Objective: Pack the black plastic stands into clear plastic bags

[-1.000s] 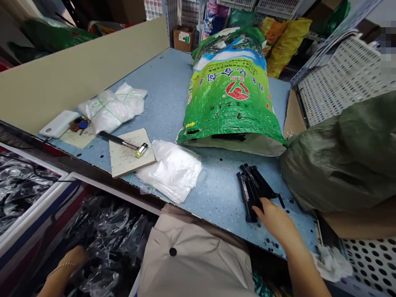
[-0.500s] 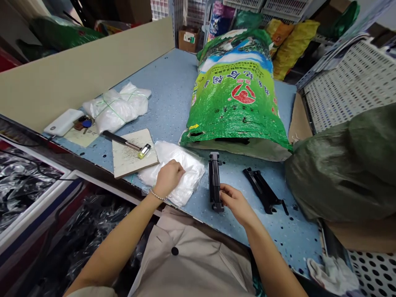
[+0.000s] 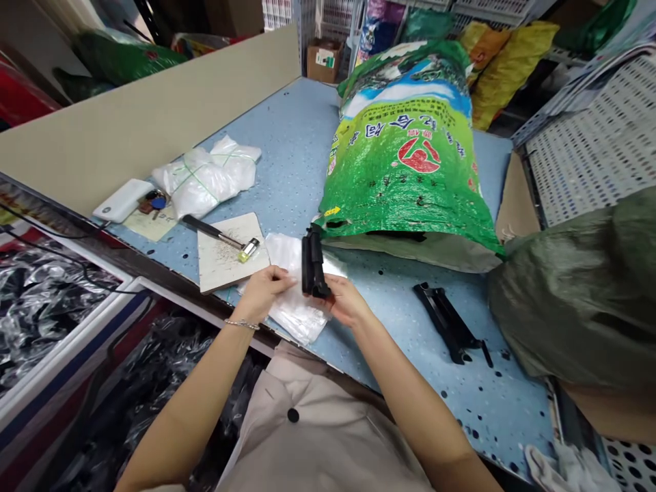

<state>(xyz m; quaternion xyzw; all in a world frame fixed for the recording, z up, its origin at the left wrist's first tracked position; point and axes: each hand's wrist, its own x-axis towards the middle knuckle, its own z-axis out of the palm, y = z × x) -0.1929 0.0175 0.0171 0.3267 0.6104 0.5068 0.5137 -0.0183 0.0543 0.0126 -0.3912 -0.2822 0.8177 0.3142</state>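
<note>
My right hand (image 3: pixel 346 301) grips the lower end of a black plastic bracket (image 3: pixel 313 263), long and narrow with a clamp-like end, raised above a stack of clear plastic bags (image 3: pixel 300 318). Over the left side of that stack, my left hand (image 3: pixel 265 292) has its thumb and forefinger pinched together on what looks like the edge of a clear bag. Farther right, a second black bracket (image 3: pixel 445 321) lies on the blue table (image 3: pixel 379 342), with a thin black piece beside its lower end.
A hammer (image 3: pixel 220 236) lies across a pale board (image 3: pixel 225 263). Behind it are a tied plastic bundle (image 3: pixel 205 178), keys (image 3: pixel 154 203) and a white device (image 3: pixel 123 200). A large green sack (image 3: pixel 410 178) lies open toward me; a dark green bag (image 3: pixel 579 301) bulges at right.
My right hand has lifted the black bracket off the table and carried it left over the plastic bags. My left hand has shifted slightly left, its fingers now pinched.
</note>
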